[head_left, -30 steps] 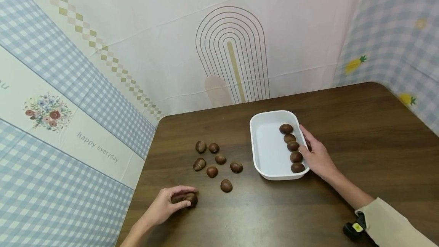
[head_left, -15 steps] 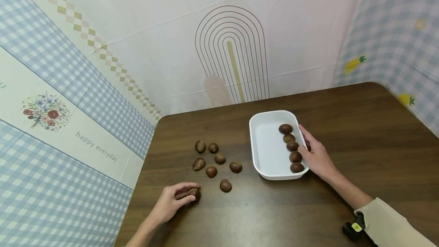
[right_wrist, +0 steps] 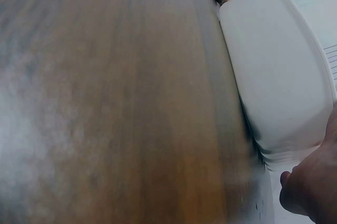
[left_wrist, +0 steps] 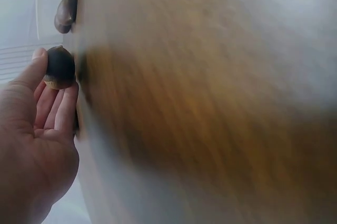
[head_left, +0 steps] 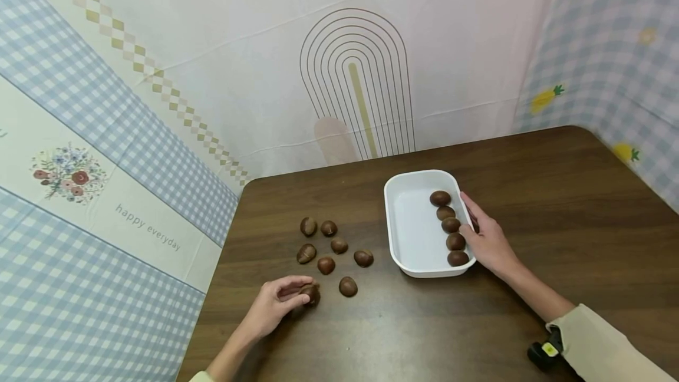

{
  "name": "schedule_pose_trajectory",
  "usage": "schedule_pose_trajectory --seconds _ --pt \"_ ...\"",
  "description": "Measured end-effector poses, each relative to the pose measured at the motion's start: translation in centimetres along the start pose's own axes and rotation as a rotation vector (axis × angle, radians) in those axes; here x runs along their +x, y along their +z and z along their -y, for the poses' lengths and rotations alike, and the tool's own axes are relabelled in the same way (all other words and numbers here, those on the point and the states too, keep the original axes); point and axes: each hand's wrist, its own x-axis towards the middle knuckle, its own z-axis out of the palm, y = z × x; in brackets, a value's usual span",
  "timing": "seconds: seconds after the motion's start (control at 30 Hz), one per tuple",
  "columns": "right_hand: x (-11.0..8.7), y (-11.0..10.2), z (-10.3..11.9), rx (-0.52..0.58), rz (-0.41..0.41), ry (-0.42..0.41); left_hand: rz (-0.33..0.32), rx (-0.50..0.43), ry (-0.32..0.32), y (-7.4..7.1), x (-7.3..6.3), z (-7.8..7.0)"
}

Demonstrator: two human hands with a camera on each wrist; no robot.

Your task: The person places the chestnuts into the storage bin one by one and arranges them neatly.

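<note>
My left hand (head_left: 272, 306) pinches a dark brown chestnut (head_left: 310, 295) between thumb and fingers, low over the table. In the left wrist view this chestnut (left_wrist: 60, 68) sits at the fingertips, its paler base toward the palm. On the far side, my right hand (head_left: 492, 244) grips the right wall of a white rectangular tray (head_left: 414, 231), thumb over the rim and fingers outside. Several chestnuts (head_left: 451, 225) line up inside along that right wall. The right wrist view shows the tray's outer side (right_wrist: 279, 71), with part of the hand at lower right.
Several loose chestnuts (head_left: 326, 264) lie scattered between the left hand and the tray; the closest is a single chestnut (head_left: 348, 286) just right of the held one. The brown wooden table (head_left: 424, 335) ends at a patterned cloth wall (head_left: 239, 63) behind and at left.
My left hand has moved right and slightly away from me, carrying the pinched chestnut closer to the loose ones. The right hand keeps its grip on the tray, which stays put.
</note>
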Motion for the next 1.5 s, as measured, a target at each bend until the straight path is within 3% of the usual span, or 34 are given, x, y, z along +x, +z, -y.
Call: schedule_pose_trajectory --seconds 0.2,0.53,0.7,1.13,1.33,1.5 --pt "0.0 0.0 -0.1 0.015 0.007 0.003 0.013 -0.031 -0.005 0.3 1.1 -0.8" --pt "0.0 0.0 0.0 0.038 0.027 0.02 0.053 -0.035 0.112 1.2 3.5 -3.0" --pt "0.1 0.1 -0.1 0.028 0.043 0.033 0.065 -0.02 0.134 1.9 4.9 -4.3" --pt "0.0 0.1 -0.2 0.026 0.043 0.025 0.129 -0.029 0.257 3.9 9.4 -7.9" --pt "-0.1 0.0 -0.1 0.024 0.038 0.03 0.12 -0.041 0.331 4.7 11.5 -9.3" --pt "-0.2 0.0 0.0 0.039 0.044 0.039 0.103 -0.062 0.355 5.5 13.1 -10.0"
